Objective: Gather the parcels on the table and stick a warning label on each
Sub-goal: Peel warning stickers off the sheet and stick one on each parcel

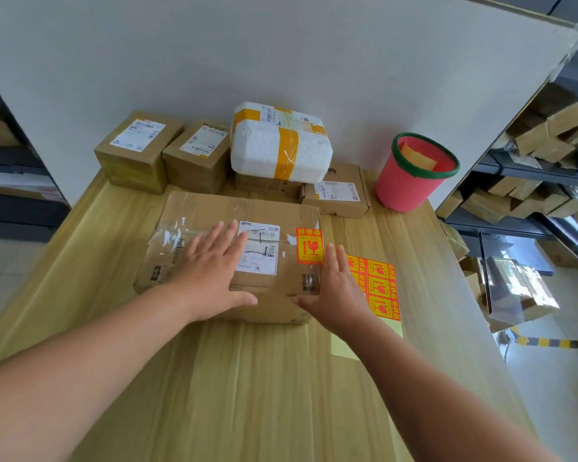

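Head view, looking down on a wood table (247,388) set against a white wall. Nearest parcel: a flat cardboard box (214,211) wrapped in clear tape, lying at mid table. It carries a white shipping label (264,235) on top and 1 orange-red warning label (309,245) stuck near its right edge.

Left hand (211,275) lies flat on the box top, palm down, fingers spread and open, gripping nothing; fingertips reach the edge of the shipping label. Right hand (334,288) is open too, fingers straight, set against the box's right near corner with the thumb across the near edge; it holds nothing.

Label sheet (381,285) lies on the table just right of the box, partly under the right hand, orange and yellow stickers showing in rows, a pale yellow backing strip at its near end.

Back row by the wall, from left: 2 brown cartons (137,151) side by side, each with a white label; a white foam box (281,145) banded in yellow tape, stacked on a low carton; a flat brown carton (337,195) just right of that. No warning label shows on any of these.

Red bin (411,175) with green rim stands at the far right corner, a yellow scrap inside.

Shelves (528,168) with more cartons stand right of the table
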`<action>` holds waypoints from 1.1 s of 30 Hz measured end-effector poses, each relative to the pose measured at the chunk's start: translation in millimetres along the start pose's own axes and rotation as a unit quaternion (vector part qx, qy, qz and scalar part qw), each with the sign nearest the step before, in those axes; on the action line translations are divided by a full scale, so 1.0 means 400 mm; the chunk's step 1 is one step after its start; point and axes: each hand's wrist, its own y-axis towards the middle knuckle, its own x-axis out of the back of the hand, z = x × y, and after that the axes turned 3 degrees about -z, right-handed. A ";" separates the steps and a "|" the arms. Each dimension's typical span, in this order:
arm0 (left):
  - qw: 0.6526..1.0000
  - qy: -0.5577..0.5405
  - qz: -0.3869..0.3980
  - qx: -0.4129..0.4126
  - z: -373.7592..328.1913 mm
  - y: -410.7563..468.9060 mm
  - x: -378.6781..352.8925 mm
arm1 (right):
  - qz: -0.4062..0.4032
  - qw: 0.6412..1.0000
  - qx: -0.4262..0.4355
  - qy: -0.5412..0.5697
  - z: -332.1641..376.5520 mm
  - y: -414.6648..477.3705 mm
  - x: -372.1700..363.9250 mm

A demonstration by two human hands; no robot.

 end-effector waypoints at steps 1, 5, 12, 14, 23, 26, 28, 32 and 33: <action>1.000 0.003 0.008 0.025 0.029 -0.014 0.002 | 0.006 1.000 -0.005 0.001 0.011 0.005 0.000; 0.992 -0.013 0.022 0.126 0.111 -0.063 -0.006 | 0.021 1.000 -0.017 0.001 0.048 0.017 -0.009; 0.948 -0.179 0.040 0.261 0.183 -0.096 -0.026 | 0.012 0.997 -0.072 0.037 0.054 0.028 -0.038; 0.937 -0.237 0.028 0.256 0.183 -0.091 -0.031 | 0.010 0.996 -0.077 0.042 0.051 0.030 -0.042; 0.951 -0.232 -0.047 0.198 0.097 -0.026 0.011 | -0.040 0.991 -0.096 0.081 -0.036 0.014 0.025; 0.956 -0.238 -0.053 0.161 0.021 0.028 0.033 | -0.074 0.985 -0.112 0.103 -0.104 0.001 0.086; 0.959 -0.243 -0.056 0.134 -0.042 0.066 0.040 | -0.095 0.982 -0.119 0.112 -0.158 -0.006 0.134; 0.960 -0.254 -0.046 0.108 -0.184 0.146 0.040 | -0.104 0.977 -0.139 0.123 -0.281 -0.008 0.227; 0.961 -0.252 -0.044 0.104 -0.220 0.167 0.039 | -0.106 0.976 -0.143 0.124 -0.315 -0.005 0.247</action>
